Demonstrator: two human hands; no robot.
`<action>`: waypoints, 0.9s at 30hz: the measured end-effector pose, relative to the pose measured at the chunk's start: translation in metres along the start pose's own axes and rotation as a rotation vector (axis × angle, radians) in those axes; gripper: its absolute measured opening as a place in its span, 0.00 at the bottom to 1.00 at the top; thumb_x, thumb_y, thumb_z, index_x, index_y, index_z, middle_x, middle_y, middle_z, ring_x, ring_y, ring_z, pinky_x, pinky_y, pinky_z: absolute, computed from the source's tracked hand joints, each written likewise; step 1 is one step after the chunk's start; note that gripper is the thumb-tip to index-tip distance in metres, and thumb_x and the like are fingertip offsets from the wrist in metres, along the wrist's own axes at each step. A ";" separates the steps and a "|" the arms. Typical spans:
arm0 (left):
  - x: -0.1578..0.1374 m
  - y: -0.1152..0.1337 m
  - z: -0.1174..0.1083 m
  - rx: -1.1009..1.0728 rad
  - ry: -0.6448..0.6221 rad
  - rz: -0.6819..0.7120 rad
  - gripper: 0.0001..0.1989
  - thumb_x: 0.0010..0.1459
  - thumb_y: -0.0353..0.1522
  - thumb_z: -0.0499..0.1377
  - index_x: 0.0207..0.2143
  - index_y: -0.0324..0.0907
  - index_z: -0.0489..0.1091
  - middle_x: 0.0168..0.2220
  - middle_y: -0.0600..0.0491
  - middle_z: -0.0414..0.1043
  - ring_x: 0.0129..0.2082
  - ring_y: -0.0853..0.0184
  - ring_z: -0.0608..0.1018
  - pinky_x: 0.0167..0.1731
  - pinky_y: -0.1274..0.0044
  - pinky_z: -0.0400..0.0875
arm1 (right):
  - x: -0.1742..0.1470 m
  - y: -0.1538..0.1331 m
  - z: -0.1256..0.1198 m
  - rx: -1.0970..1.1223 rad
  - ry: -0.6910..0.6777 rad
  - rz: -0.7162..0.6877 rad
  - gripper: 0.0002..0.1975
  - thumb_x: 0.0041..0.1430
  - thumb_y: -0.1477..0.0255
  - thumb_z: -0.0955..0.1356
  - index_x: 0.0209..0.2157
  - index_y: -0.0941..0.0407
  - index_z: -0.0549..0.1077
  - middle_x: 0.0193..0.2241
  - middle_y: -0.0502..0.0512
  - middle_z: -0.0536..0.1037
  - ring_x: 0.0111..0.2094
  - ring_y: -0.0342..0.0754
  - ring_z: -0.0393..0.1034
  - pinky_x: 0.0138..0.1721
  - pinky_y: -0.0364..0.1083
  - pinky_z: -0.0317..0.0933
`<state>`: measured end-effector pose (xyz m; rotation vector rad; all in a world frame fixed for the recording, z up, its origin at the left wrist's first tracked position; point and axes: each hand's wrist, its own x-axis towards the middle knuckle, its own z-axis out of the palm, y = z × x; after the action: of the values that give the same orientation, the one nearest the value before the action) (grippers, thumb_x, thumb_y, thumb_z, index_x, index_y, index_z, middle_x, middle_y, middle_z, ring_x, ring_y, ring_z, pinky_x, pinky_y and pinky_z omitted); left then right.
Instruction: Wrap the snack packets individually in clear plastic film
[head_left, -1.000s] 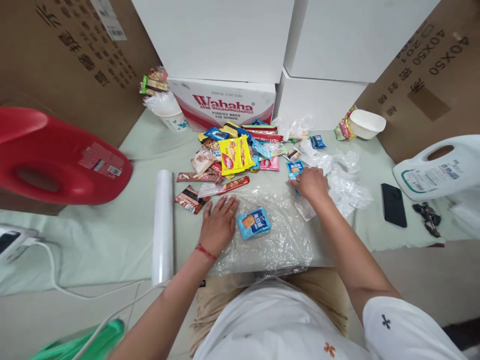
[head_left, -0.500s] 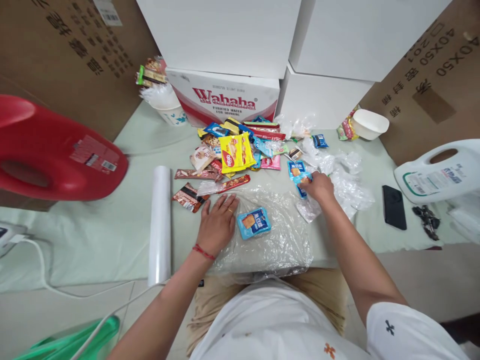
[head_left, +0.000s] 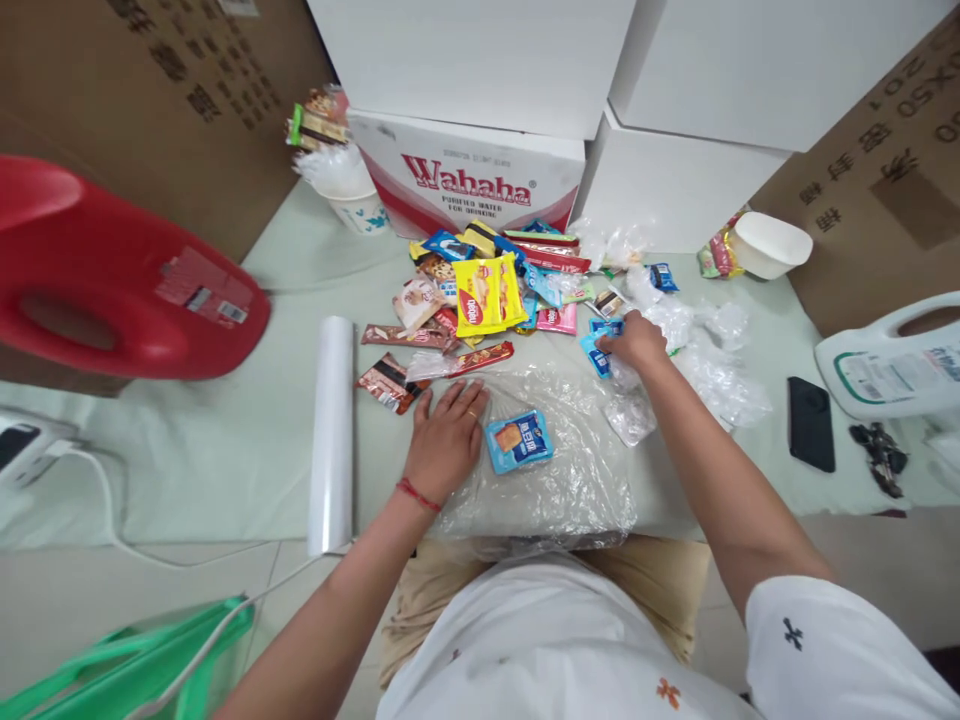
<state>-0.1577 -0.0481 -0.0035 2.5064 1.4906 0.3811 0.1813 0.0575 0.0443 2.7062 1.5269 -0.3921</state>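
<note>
My left hand [head_left: 450, 430] lies flat with its fingers stretched out, at the left edge of a clear plastic sheet [head_left: 577, 490]. Just right of it, a blue snack packet [head_left: 519, 441] rests on the sheet. Farther out, my right hand [head_left: 636, 342] has its fingers closed on another blue snack packet [head_left: 596, 356], which is still low at the table; a similar packet [head_left: 606, 327] shows right behind it. A heap of snacks lies between the hands and the boxes, with yellow packets [head_left: 484, 297] on top and a red bar [head_left: 481, 359] in front.
A white film roll [head_left: 332, 440] and red jug [head_left: 150, 290] stand left. Crumpled clear wrappers [head_left: 712, 370], a black phone [head_left: 810, 424] and a white jug [head_left: 892, 360] are right. Behind are a Wahaha carton [head_left: 465, 180], a paper cup [head_left: 360, 212] and a white bowl [head_left: 772, 246].
The camera view has shifted a little. My right hand has moved slightly forward and left with the blue packet at its fingers. My left hand stays flat in place.
</note>
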 end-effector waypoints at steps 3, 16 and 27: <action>0.000 0.001 0.000 -0.003 0.002 -0.016 0.25 0.68 0.29 0.48 0.64 0.47 0.68 0.68 0.49 0.65 0.69 0.53 0.65 0.67 0.49 0.51 | 0.002 0.011 -0.001 0.078 -0.007 -0.002 0.20 0.52 0.63 0.76 0.44 0.57 0.76 0.44 0.63 0.80 0.47 0.60 0.74 0.45 0.52 0.65; 0.003 -0.010 -0.010 -0.280 0.237 -0.065 0.19 0.68 0.31 0.49 0.51 0.46 0.77 0.60 0.51 0.76 0.66 0.60 0.68 0.65 0.59 0.64 | -0.057 0.056 -0.087 0.638 0.217 -0.627 0.10 0.62 0.60 0.72 0.43 0.48 0.74 0.42 0.54 0.79 0.43 0.52 0.73 0.45 0.53 0.67; -0.030 0.013 -0.026 -0.333 0.479 -0.187 0.14 0.65 0.27 0.52 0.41 0.45 0.78 0.43 0.50 0.81 0.45 0.61 0.77 0.50 0.64 0.71 | -0.130 -0.059 -0.017 0.277 -0.469 -1.149 0.10 0.63 0.72 0.70 0.46 0.56 0.76 0.37 0.54 0.78 0.46 0.51 0.69 0.47 0.46 0.60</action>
<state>-0.1686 -0.0802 0.0212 2.0819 1.6331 1.1529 0.0713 -0.0190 0.0961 1.3373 2.7555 -1.1678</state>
